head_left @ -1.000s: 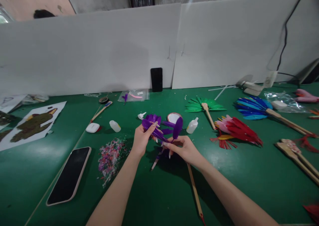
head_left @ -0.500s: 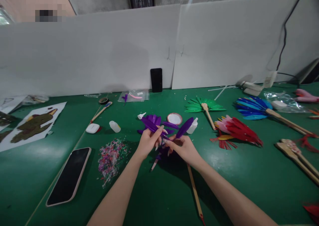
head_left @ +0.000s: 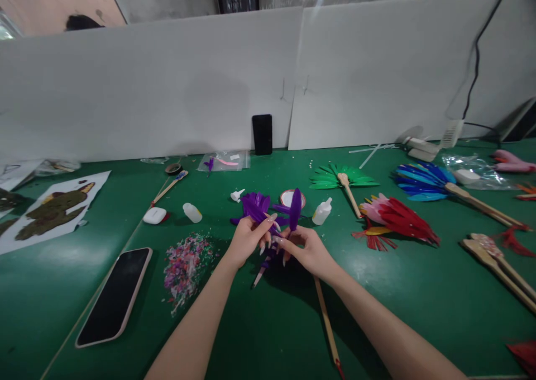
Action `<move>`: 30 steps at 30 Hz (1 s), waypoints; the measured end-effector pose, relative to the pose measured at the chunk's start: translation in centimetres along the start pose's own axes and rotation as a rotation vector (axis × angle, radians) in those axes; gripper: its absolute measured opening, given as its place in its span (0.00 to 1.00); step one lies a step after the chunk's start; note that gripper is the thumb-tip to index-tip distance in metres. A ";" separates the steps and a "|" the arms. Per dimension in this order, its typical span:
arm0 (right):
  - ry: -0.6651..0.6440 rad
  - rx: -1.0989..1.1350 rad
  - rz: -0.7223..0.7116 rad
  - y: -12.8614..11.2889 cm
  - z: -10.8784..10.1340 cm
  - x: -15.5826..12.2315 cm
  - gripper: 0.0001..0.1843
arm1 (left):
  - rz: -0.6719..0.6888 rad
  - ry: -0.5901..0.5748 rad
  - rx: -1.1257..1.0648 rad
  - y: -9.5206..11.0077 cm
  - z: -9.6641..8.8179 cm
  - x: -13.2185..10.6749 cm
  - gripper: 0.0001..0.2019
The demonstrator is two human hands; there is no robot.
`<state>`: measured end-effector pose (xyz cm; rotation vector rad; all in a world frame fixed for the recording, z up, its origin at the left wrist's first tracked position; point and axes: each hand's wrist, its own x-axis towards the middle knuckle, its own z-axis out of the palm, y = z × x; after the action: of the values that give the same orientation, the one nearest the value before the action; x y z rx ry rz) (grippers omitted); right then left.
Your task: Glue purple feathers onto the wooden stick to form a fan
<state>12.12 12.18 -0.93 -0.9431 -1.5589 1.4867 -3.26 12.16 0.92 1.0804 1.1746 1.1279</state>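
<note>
In the head view my left hand [head_left: 250, 239] is closed around purple feathers, their blades pointing up and left. My right hand [head_left: 309, 250] pinches a single purple feather [head_left: 295, 209] that stands nearly upright. The fingertips of both hands meet at the feathers' lower ends. Behind them lie more purple feathers [head_left: 256, 201] beside a round white lid [head_left: 288, 198] with a red rim. From under the right hand a wooden stick [head_left: 326, 321] runs toward me, a red cord at its end. A pale-tipped purple piece [head_left: 260, 275] lies below the left hand. My fingers partly hide where the feathers join.
White glue bottles [head_left: 322, 212] stand close by. Left are confetti scraps [head_left: 186, 271], a phone [head_left: 115, 296] and an earbud case [head_left: 154, 216]. Green [head_left: 344, 177], blue [head_left: 422, 181] and red [head_left: 404, 219] feather pieces lie right. A white panel [head_left: 188, 89] borders the back.
The feather in my right hand has swung left, from slanting rightward to almost upright, uncovering the glue bottle. My left hand has barely moved and still grips its feathers.
</note>
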 end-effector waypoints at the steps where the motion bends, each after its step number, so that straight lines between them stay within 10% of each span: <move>1: -0.011 0.000 0.001 0.1 0.0 0.0 0.13 | 0.000 0.003 0.005 0.0 0.0 0.0 0.16; 30: 0.112 -0.046 0.022 -0.4 0.6 -0.2 0.12 | -0.031 0.062 -0.052 0.1 0.2 0.1 0.16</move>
<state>11.68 11.72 -0.54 -1.0544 -1.5122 1.3940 -3.05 12.26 0.99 0.9905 1.1999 1.1691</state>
